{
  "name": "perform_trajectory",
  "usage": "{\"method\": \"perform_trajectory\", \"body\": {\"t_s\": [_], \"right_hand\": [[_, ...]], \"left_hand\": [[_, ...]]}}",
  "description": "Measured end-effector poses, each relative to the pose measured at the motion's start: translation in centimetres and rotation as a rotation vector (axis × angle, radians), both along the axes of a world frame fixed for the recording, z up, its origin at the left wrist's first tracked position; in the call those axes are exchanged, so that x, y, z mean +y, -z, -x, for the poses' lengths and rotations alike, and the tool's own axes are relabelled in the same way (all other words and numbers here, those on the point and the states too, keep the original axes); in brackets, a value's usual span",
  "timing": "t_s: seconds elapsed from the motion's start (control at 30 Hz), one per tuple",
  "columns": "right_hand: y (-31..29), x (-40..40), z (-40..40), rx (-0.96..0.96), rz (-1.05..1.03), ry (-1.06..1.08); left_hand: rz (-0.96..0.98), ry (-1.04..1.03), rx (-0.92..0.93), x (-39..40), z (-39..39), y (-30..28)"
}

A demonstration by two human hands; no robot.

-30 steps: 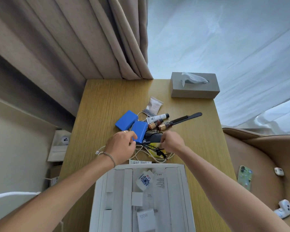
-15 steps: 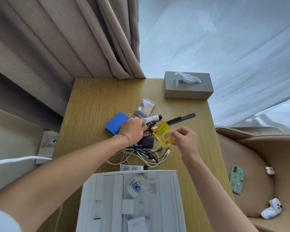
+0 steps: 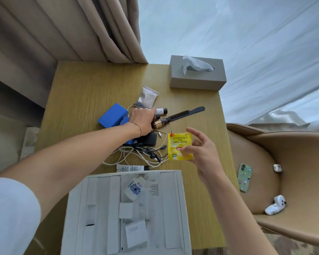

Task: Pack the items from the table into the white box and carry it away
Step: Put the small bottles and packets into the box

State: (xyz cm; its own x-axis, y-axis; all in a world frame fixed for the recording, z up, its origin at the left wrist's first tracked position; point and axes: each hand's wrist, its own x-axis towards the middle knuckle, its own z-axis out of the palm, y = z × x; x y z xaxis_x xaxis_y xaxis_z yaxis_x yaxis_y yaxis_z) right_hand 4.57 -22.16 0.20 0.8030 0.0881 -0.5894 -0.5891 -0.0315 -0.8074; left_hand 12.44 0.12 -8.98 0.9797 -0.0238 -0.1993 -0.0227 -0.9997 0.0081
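Both hands work: my right hand (image 3: 201,153) pinches the yellow tea packet (image 3: 180,146) above the table, white box (image 3: 180,199) just below-left, while my left hand (image 3: 141,121) closes over the small bottles (image 3: 159,123).

The right hand (image 3: 201,153) is pinching a flat yellow tea sachet (image 3: 180,146) above the wooden table (image 3: 92,92), while the left hand (image 3: 141,121) is resting on small bottles (image 3: 159,117) beyond the open white cardboard box (image 3: 180,208).

We see soft, bright daylight through the sheer curtain (image 3: 247,43); the table (image 3: 92,89) is evenly lit, with faint shadows. Wide-angle distortion bends the edges, and the near sleeve (image 3: 9,214) looks slightly blurred.
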Motion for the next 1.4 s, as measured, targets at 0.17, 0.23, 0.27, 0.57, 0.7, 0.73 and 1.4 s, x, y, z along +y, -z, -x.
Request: {"method": "perform_trajectory", "body": {"t_s": [0.17, 0.23, 0.27, 0.57, 0.7, 0.73, 1.4], "right_hand": [[-1.2, -0.2, 1.3, -0.019, -0.077, -0.149], [-1.6, -0.1, 1.9, -0.035, -0.076, -0.166], [-1.7, 0.0, 2.2, -0.047, -0.065, -0.174], [-1.7, 1.6, 6.4, -0.261, 0.358, -0.45], [-1.5, 2.8, 8.4, -0.378, 0.584, -0.599], [-1.5, 3.2, 8.9, -0.416, 0.639, -0.64], [5.6, 6.9, 14.1, -0.629, 1.176, -1.146]], "left_hand": [[0.099, -0.003, -0.04, 0.3, 0.9, -1.2], [0.185, -0.01, -0.067, 0.3, 1.8, -2.5], [0.244, -0.016, -0.09, 0.4, 2.4, -3.3], [0.515, -0.075, -0.269, 1.9, 11.3, -9.4], [0.606, -0.136, -0.267, 2.1, 15.1, -10.2], [0.628, -0.154, -0.262, 2.0, 16.0, -10.4], [0.703, -0.231, -0.063, 1.2, 26.5, -7.9]]}}
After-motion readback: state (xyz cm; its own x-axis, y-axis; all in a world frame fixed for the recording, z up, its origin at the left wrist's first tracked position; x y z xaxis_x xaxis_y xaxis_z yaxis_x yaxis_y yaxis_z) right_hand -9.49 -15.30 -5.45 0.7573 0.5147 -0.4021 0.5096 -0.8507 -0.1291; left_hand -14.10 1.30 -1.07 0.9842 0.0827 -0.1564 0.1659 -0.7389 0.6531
